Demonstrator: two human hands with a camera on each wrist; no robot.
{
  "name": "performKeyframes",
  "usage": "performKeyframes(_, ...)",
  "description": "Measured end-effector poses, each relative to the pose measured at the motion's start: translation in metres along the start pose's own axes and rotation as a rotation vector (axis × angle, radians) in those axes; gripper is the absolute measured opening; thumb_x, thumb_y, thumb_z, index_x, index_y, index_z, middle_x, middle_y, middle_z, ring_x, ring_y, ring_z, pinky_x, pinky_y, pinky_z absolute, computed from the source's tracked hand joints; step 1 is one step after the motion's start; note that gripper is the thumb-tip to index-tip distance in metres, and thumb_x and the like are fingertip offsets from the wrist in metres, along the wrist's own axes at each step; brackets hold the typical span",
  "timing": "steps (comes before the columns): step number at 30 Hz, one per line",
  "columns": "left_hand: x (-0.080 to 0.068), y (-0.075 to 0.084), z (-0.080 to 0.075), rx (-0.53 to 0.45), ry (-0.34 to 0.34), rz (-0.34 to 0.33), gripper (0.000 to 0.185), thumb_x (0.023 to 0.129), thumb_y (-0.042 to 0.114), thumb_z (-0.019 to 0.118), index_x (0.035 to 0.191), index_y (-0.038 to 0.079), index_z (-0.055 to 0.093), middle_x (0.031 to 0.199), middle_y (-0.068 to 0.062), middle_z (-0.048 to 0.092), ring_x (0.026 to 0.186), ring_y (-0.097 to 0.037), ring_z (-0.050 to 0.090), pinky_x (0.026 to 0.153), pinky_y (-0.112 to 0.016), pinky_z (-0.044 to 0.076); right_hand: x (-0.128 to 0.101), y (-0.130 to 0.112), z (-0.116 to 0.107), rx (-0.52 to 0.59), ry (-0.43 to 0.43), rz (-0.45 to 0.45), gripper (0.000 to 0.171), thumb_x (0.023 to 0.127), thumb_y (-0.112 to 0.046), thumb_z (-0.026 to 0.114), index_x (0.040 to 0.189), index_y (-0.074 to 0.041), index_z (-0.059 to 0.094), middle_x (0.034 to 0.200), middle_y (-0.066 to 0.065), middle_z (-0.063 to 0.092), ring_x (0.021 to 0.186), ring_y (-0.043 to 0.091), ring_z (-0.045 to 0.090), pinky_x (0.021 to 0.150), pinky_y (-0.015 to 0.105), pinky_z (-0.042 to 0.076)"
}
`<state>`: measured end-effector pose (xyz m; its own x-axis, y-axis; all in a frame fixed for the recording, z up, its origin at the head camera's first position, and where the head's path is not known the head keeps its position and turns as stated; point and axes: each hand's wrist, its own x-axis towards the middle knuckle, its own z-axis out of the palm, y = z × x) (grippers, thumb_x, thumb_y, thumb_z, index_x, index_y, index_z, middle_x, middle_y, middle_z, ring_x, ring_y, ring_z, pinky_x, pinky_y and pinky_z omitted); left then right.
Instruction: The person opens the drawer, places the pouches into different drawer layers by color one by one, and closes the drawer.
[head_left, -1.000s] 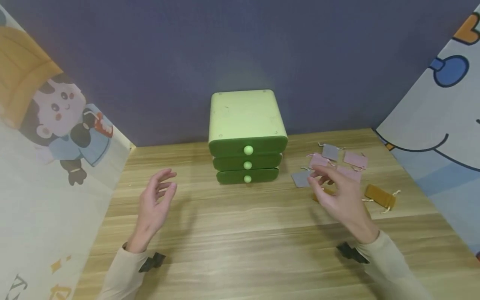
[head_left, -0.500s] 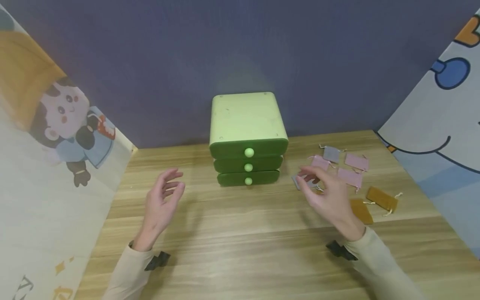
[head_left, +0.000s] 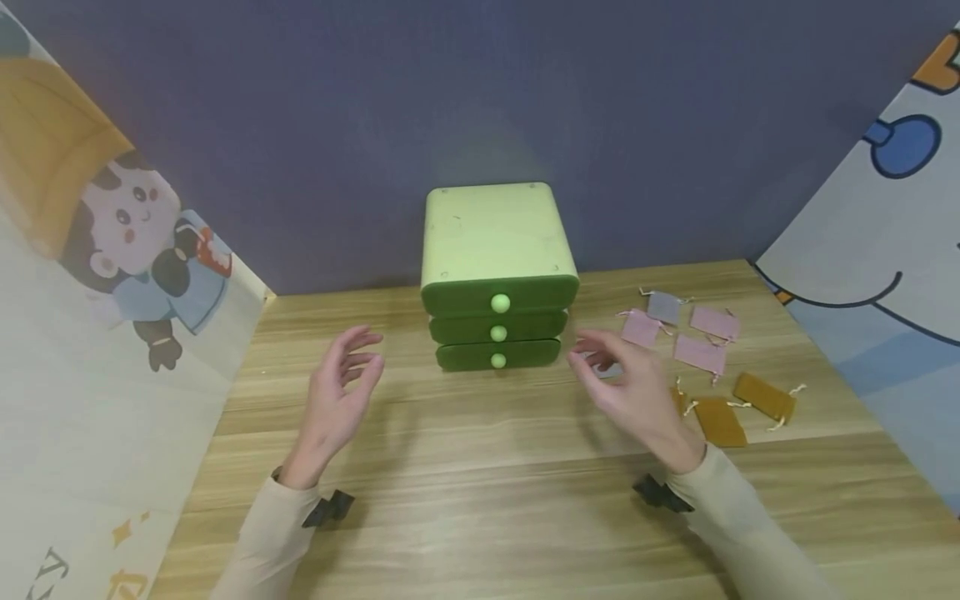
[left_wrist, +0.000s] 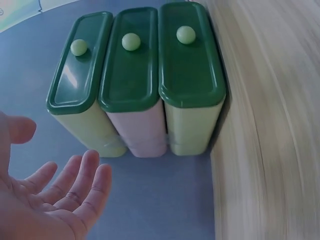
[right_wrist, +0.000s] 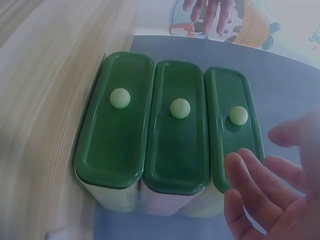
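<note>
A person's left hand [head_left: 339,400] and right hand [head_left: 633,398] hover palm-inward at center left and center right of the head view, fingers [head_left: 352,336] loosely bent, thumbs [head_left: 370,377] held apart from them. The sleeved left forearm [head_left: 272,533] rises from the lower left, the right forearm [head_left: 738,521] from the lower right.

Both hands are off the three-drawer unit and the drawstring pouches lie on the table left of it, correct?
One slip: the drawstring pouches lie on the table to the right of the three-drawer unit, not left, as the head view shows.
</note>
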<state>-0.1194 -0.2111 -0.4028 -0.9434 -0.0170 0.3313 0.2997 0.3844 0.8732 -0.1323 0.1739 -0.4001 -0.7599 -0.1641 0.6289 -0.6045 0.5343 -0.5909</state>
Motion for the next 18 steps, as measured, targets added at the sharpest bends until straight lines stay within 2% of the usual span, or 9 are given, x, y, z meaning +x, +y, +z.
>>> performKeyframes(5,0.003,0.003,0.004,-0.012,-0.015,-0.002,0.047,0.108,0.011,0.06,0.153,0.003,0.049,0.144,-0.022,0.064,0.113,-0.002,0.064,0.098,-0.014,0.053,0.003,-0.005,0.007,0.034,-0.037,0.02,0.03,0.093,0.0,0.076,0.122,-0.001,0.075,0.1,0.01,0.082,0.08,0.017,0.075,0.07,0.026,0.062)
performKeyframes(10,0.007,0.003,0.007,0.002,-0.035,-0.001,0.048,0.109,0.017,0.06,0.155,0.007,0.049,0.146,-0.018,0.064,0.116,-0.005,0.064,0.1,-0.017,0.053,0.007,-0.011,0.012,0.052,-0.066,0.055,0.032,0.095,-0.004,0.077,0.127,0.001,0.073,0.103,0.009,0.082,0.085,0.017,0.074,0.072,0.036,0.064)
performKeyframes(16,0.011,0.005,0.011,-0.011,-0.044,0.009,0.049,0.109,0.017,0.061,0.156,0.008,0.049,0.146,-0.019,0.063,0.121,-0.028,0.065,0.099,-0.015,0.053,0.014,-0.015,0.018,0.073,-0.084,0.065,0.033,0.096,-0.005,0.077,0.128,0.002,0.071,0.103,0.009,0.081,0.084,0.018,0.074,0.072,0.036,0.064)
performKeyframes(18,0.012,0.006,0.012,-0.016,-0.042,0.008,0.049,0.109,0.017,0.06,0.156,0.008,0.049,0.146,-0.019,0.063,0.122,-0.031,0.065,0.098,-0.013,0.052,0.016,-0.016,0.02,0.082,-0.095,0.074,0.033,0.096,-0.006,0.077,0.128,0.003,0.071,0.103,0.009,0.081,0.083,0.019,0.074,0.073,0.034,0.064)
